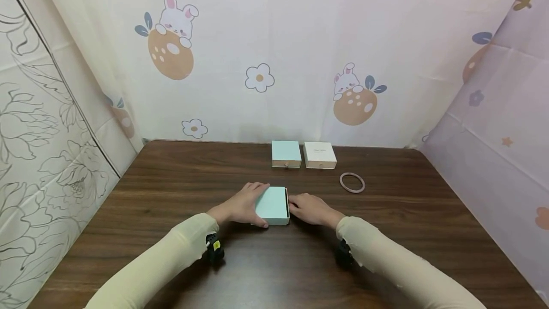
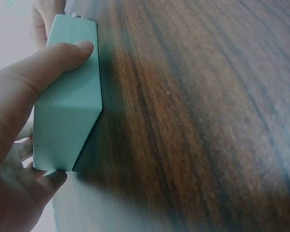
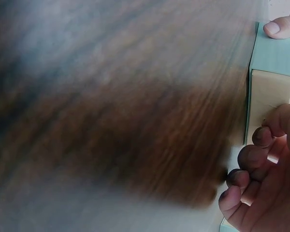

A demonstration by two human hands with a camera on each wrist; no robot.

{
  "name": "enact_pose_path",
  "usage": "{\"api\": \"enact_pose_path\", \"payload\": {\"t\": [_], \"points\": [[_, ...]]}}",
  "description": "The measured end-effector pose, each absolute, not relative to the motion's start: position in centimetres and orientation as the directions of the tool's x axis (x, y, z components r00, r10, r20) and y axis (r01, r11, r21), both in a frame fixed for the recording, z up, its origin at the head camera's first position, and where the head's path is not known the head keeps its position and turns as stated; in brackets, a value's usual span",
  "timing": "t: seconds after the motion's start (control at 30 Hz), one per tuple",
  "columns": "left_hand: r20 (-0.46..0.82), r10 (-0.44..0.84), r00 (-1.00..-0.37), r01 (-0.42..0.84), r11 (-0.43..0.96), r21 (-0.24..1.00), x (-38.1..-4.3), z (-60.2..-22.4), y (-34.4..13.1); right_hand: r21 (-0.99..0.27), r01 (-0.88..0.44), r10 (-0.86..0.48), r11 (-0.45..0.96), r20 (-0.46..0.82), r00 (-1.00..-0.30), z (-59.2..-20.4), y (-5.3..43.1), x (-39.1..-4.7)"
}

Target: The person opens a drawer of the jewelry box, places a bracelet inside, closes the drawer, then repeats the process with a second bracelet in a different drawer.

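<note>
A mint-green drawer box lies on the brown table, with a narrow dark gap along its right side in the head view. My left hand grips it from the left, the thumb on its near side and the other fingers round the back. At the right end, my right hand has its fingers curled. In the right wrist view, thumb and forefinger pinch together against the cream drawer front. Whatever pull sits between them is hidden by the fingertips.
Behind the hands stand a second mint-green drawer box with a small knob and a white box with faint lettering. A pale pinkish ring lies to their right. A printed curtain hangs along the table's back edge.
</note>
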State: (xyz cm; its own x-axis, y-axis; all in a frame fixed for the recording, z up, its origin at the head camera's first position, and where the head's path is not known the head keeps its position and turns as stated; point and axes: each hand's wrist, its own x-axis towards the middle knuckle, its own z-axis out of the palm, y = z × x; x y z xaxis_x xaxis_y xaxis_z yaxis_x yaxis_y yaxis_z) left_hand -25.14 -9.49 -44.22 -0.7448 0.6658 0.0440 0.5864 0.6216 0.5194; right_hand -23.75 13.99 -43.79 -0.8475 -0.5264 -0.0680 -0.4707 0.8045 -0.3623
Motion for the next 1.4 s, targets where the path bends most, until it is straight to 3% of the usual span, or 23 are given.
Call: {"api": "enact_pose_path", "payload": {"t": [1.4], "points": [[0.037, 0.664, -0.747, 0.576, 0.618, 0.535, -25.09, -44.17, -9.64, -0.322, -0.458, -0.507, 0.829, -0.086, -0.858, -43.75, 14.66, -23.58]]}}
